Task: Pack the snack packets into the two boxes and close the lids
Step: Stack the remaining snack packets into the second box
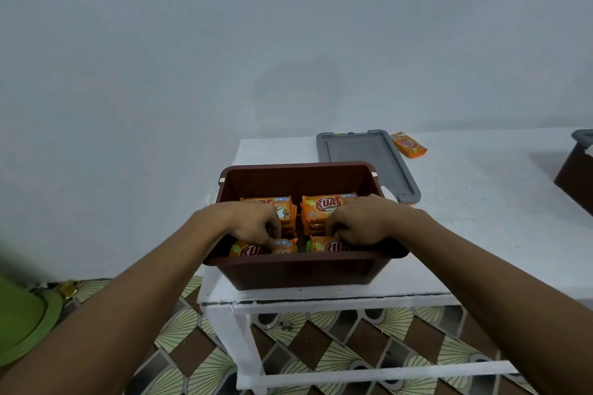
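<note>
Snack packets (324,205) are being settled inside the brown box (298,261): near-left packet (248,248) being pinched by the left hand (253,224), near-right packet (324,245) by the right hand (362,221). One loose packet (409,144), slanted beyond the grey lid (365,160), is being judged nearer the right.

Home: patterned floor tiles (337,359), white table (481,202)

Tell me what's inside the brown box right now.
The brown box holds orange snack packets in four stacks. The left hand and right hand grip the near stacks, covering parts of them; the box floor is hidden.
</note>
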`<state>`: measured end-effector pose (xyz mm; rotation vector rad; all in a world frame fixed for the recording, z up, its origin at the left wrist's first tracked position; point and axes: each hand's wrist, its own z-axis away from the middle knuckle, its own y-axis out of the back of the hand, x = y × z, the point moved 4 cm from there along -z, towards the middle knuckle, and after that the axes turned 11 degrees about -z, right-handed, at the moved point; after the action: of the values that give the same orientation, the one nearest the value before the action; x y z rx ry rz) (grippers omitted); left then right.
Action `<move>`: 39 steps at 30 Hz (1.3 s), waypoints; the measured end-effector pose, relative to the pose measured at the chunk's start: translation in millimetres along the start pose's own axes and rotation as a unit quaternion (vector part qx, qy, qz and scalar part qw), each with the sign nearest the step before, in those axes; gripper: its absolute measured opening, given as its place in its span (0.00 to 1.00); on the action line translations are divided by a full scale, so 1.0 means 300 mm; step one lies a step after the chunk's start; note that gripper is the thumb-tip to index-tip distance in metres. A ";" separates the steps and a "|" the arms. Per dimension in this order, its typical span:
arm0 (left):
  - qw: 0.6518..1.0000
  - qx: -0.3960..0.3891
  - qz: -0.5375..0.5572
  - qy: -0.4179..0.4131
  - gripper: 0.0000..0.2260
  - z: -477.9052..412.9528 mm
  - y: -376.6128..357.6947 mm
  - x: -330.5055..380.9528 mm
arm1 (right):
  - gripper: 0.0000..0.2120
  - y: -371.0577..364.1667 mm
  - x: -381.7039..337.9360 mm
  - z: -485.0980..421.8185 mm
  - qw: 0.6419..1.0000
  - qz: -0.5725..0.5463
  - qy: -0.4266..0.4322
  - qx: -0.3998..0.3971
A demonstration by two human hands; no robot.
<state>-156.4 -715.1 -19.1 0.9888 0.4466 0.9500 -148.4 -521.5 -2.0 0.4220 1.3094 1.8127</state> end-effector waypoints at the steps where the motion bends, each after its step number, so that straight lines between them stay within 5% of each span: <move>1: 1.000 0.002 -0.001 0.001 0.08 0.001 -0.002 0.000 | 0.14 0.000 0.000 -0.002 1.000 0.000 -0.002 0.003; 8: 1.000 0.017 -0.003 -0.004 0.10 0.006 -0.007 -0.004 | 0.11 -0.009 0.005 -0.010 1.000 -0.009 -0.004 0.022; 13: 0.994 0.108 0.030 -0.019 0.06 0.005 0.024 -0.029 | 0.06 0.001 0.014 0.018 0.986 -0.069 0.016 0.148; 18: 0.964 0.247 0.099 -0.023 0.02 0.002 0.106 -0.013 | 0.10 0.084 0.132 0.066 0.884 -0.206 0.018 0.420; 20: 0.944 0.308 0.114 -0.017 0.02 -0.006 0.143 0.006 | 0.13 0.078 0.245 0.070 0.841 -0.269 -0.008 0.470; 22: 0.928 0.353 0.122 -0.014 0.03 -0.023 0.179 0.033 | 0.15 0.043 0.359 0.062 0.847 -0.289 -0.059 0.442; 27: 0.911 0.389 0.139 -0.009 0.03 -0.122 0.257 0.083 | 0.18 -0.086 0.534 0.063 0.930 -0.205 -0.141 0.269; 32: 0.907 0.396 0.142 0.004 0.03 -0.239 0.324 0.122 | 0.18 -0.108 0.705 0.143 0.924 -0.066 -0.229 0.298; 39: 0.896 0.420 0.147 0.017 0.03 -0.401 0.440 0.175 | 0.19 -0.106 1.041 0.345 0.885 0.062 -0.402 0.229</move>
<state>-274.4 -582.6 37.7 1.8666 0.7839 1.0593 -248.7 -210.4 -50.1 1.3752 1.0850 1.1589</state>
